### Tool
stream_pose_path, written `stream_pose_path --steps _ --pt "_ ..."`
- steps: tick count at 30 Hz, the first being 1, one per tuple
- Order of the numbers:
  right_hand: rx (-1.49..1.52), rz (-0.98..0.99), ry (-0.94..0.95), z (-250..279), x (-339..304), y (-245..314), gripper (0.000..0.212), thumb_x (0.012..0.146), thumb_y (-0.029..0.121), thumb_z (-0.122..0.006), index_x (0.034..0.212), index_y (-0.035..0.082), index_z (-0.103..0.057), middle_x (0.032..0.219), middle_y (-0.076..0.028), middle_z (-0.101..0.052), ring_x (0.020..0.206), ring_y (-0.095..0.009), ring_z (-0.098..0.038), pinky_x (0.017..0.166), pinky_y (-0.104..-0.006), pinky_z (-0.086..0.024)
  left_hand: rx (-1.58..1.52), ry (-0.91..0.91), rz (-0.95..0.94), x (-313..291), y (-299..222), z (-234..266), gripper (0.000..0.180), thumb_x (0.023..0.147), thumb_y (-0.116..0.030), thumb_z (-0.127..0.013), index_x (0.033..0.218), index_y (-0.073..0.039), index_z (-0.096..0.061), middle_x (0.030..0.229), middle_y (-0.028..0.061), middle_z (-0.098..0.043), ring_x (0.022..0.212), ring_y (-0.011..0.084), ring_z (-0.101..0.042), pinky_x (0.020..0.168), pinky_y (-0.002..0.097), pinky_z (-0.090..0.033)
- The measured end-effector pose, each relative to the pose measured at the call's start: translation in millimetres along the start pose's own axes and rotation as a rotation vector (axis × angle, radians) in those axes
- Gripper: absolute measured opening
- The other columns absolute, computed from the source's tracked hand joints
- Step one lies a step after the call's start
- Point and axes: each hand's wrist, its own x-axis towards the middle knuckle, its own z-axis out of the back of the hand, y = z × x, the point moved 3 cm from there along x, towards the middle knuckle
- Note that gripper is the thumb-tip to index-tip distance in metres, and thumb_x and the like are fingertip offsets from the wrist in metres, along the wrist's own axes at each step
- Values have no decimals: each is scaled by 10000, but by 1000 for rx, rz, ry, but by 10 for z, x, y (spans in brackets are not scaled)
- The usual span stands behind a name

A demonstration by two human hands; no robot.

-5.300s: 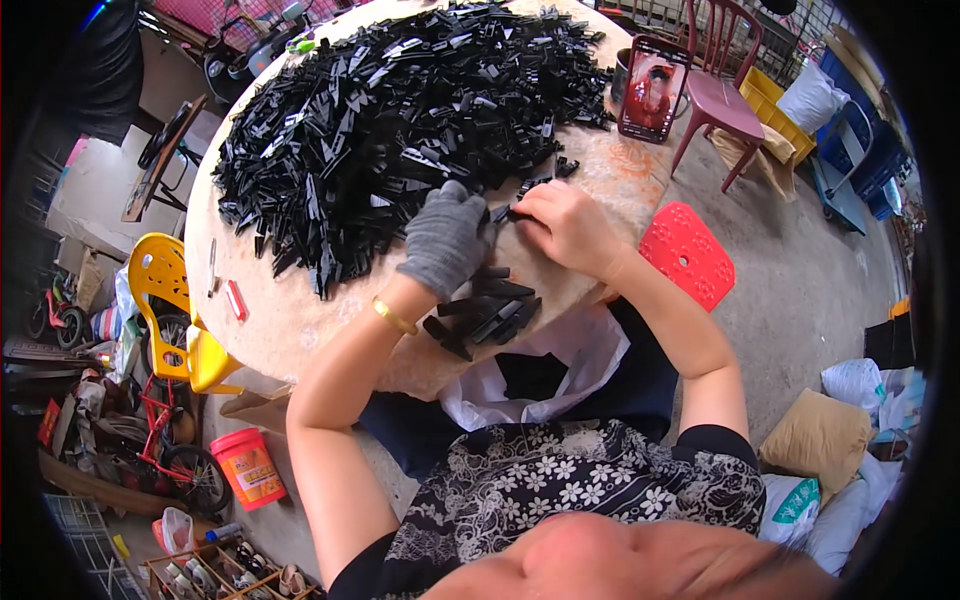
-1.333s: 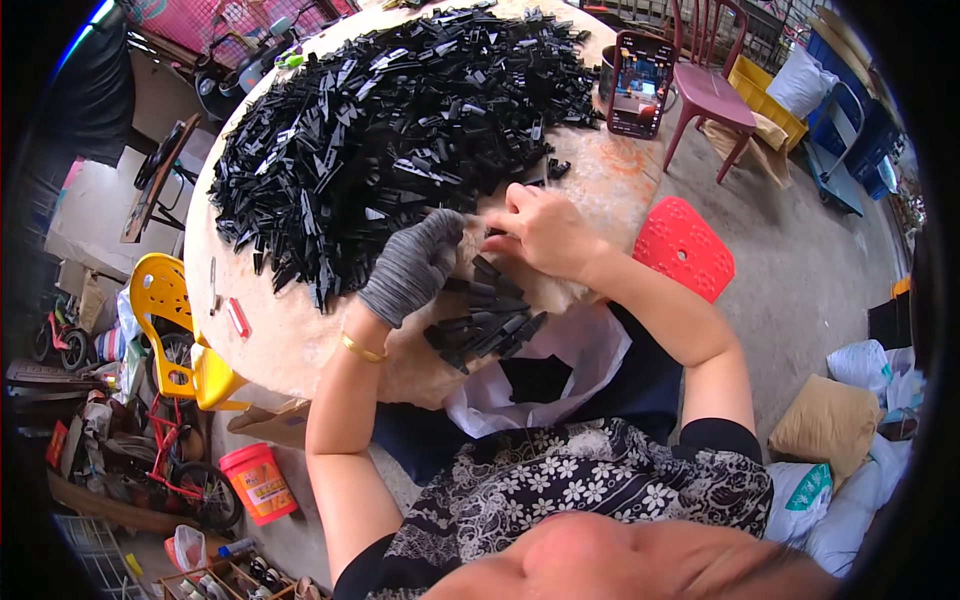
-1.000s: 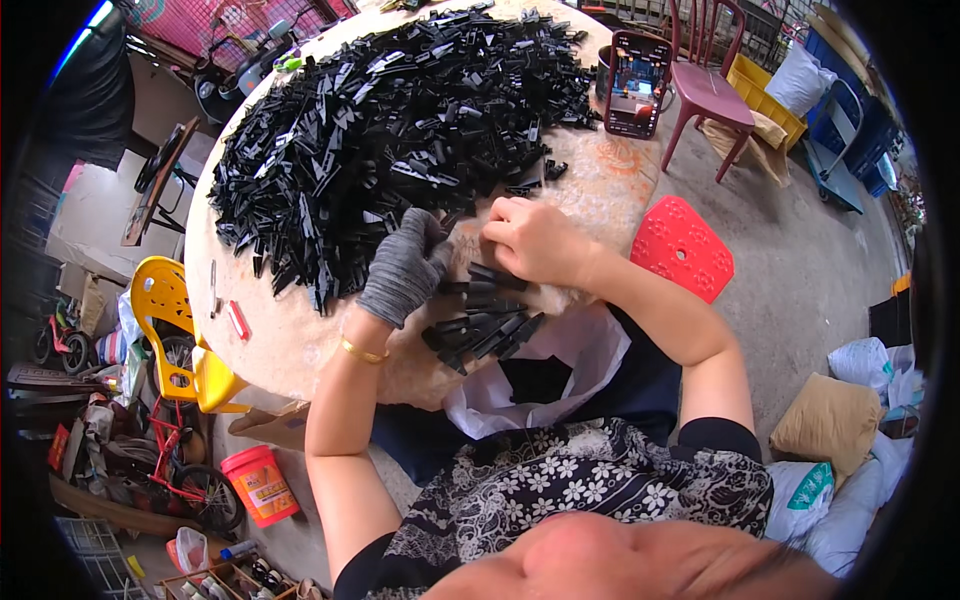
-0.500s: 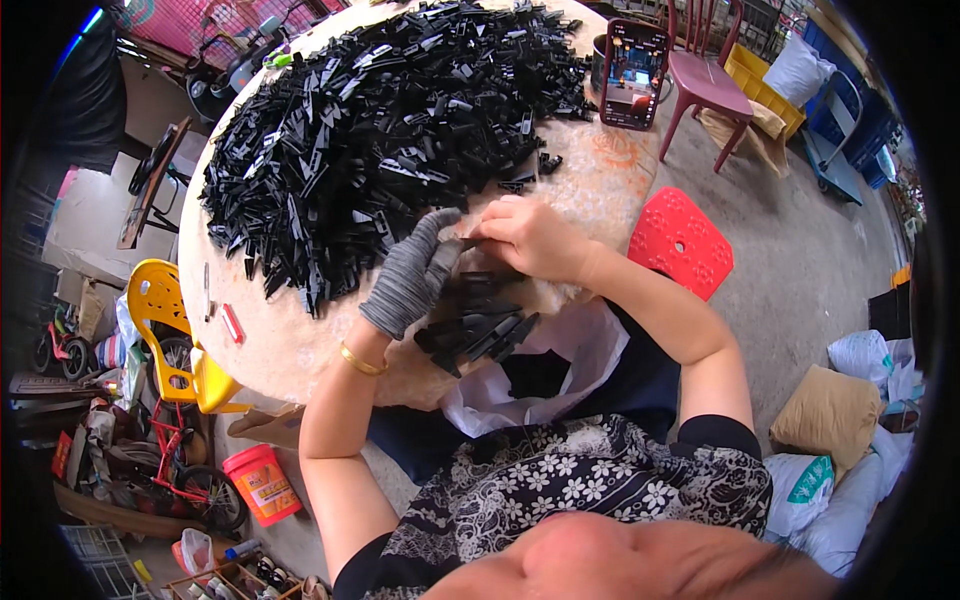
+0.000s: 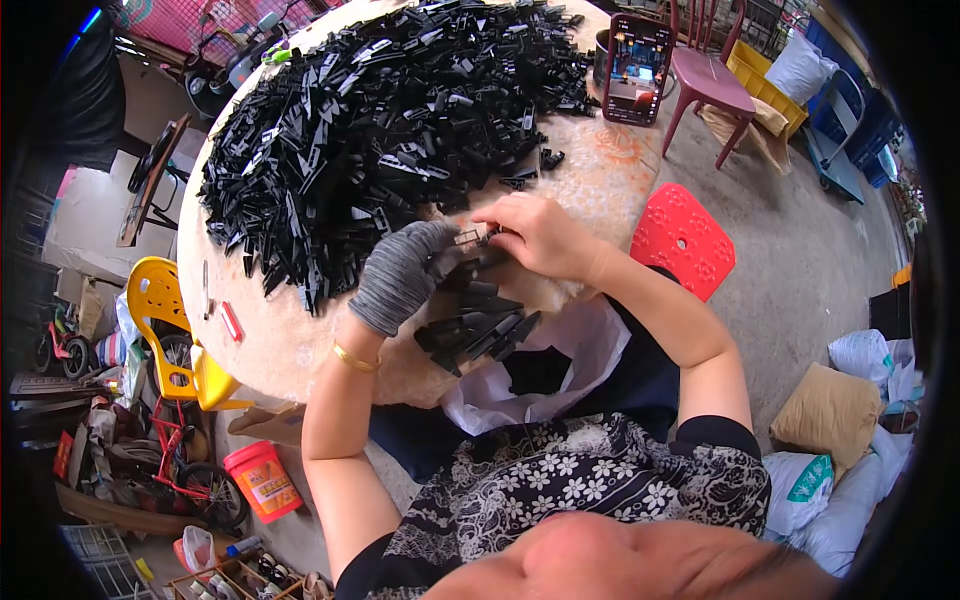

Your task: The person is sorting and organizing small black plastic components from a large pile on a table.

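Where the two hands meet above the near rim of the round stone-topped table (image 5: 300,350), a small black plastic part (image 5: 472,240) is pinched between them.

Left hand (image 5: 400,275): in a grey knit glove, fingers curled together, tips closed on the near end of the part; a gold bangle (image 5: 354,358) sits on the wrist.

Right hand (image 5: 540,235): bare, thumb and fingers clamped together on the far end of the same part, fingertips touching those of the gloved hand.

Small stack of black plastic strips (image 5: 475,325): lying just below both hands on the table, fanned out towards the table edge, apart from the main heap.

Large heap of black plastic parts (image 5: 390,110): beyond the hands, covering most of the tabletop, its nearest edge just past the gloved knuckles. A few loose black pieces (image 5: 535,170) lie just beyond the right hand.

White plastic bag (image 5: 560,370): open below the hands, under the table edge, at the person's lap.

Red marker (image 5: 231,322) and thin metal tool (image 5: 206,289): on the bare tabletop, well out to the left of the left hand.

Phone with lit screen (image 5: 635,55): propped upright at the far table edge, well beyond the right hand.

Red plastic stool (image 5: 682,240): on the floor just right of the right forearm. Yellow plastic chair (image 5: 165,330): on the floor, left of the table.
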Motion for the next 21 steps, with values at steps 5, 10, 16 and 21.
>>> stream_pose_path --steps 5,10,16,21 --pt "-33 10 -32 6 -12 -3 309 748 15 -650 1056 31 -623 935 -133 -643 879 -319 -601 785 -387 -479 -142 -14 80 20 -37 39 210 829 -57 -658 1032 -6 -640 890 155 -678 777 249 -668 713 321 -526" --pt "-17 0 -32 10 -4 28 339 732 -2 -660 1066 32 -614 935 -130 -643 870 -320 -601 786 -388 -476 -82 49 80 -7 -20 19 221 830 -134 -672 1026 -35 -648 911 167 -669 801 321 -652 715 370 -525" --pt "-21 34 -28 -10 -3 20 348 727 0 -667 1069 28 -608 922 -127 -642 876 -312 -607 794 -388 -479 202 5 -53 -14 -71 13 203 825 -153 -661 1002 -53 -659 852 161 -656 749 330 -641 670 392 -521" --pt "90 -68 -49 22 -17 -20 302 734 14 -672 1031 22 -614 936 -125 -629 864 -309 -607 797 -376 -493 368 131 -72 130 -234 55 179 832 -213 -642 946 -75 -647 804 136 -645 717 340 -632 618 414 -503"
